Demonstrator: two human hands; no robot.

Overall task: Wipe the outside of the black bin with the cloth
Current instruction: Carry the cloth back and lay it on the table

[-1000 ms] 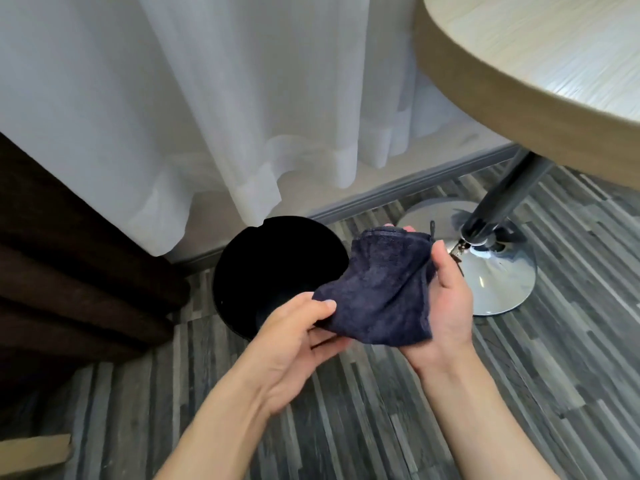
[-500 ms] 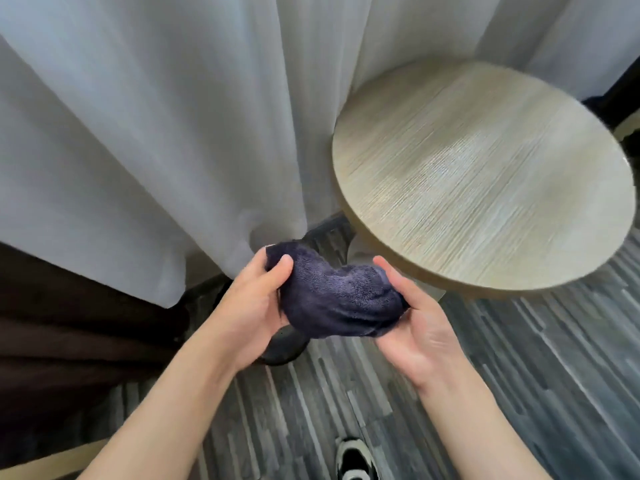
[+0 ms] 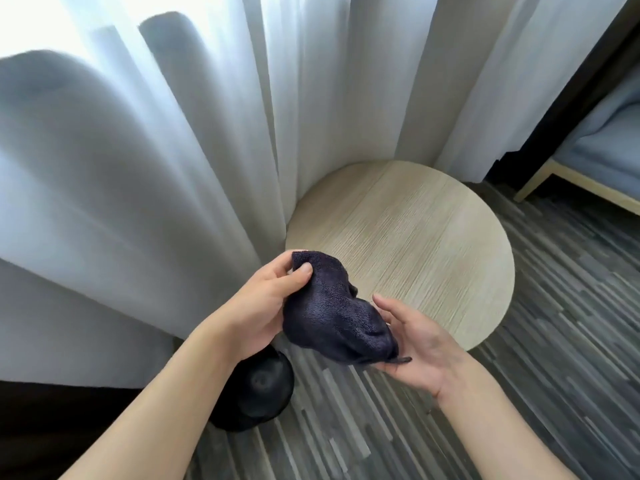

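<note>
The cloth [image 3: 332, 313] is a dark navy terry piece with a short, nubbly pile, bunched into a soft, lumpy wedge held in the air between both hands, above the near edge of the table and apart from the bin. The left hand [image 3: 263, 306] is closed on its upper corner, the thumb pressed over the fabric against the curled fingers, with the palm cupping the cloth's left side. The right hand [image 3: 419, 344] is spread open, palm up and fingers loosely extended, under the cloth's lower end; a short frayed tab or loop of the fabric lies across its fingers, and the thumb does not clamp down on it.

The black bin [image 3: 259, 393] stands on the floor below the left forearm, which hides much of it. What shows is a rounded, smooth, slightly glossy dark body near the foot of the curtain.

Behind the hands is a round table [image 3: 433, 244] with a pale, finely streaked wood-grain top and a thin edge. White sheer curtains [image 3: 173, 150] hang in deep soft folds to the left and behind it. The floor [image 3: 554, 341] is laid in narrow grey planks of mixed tones. At the far right sits a light wooden frame with a grey-blue cushion [image 3: 602, 147].
</note>
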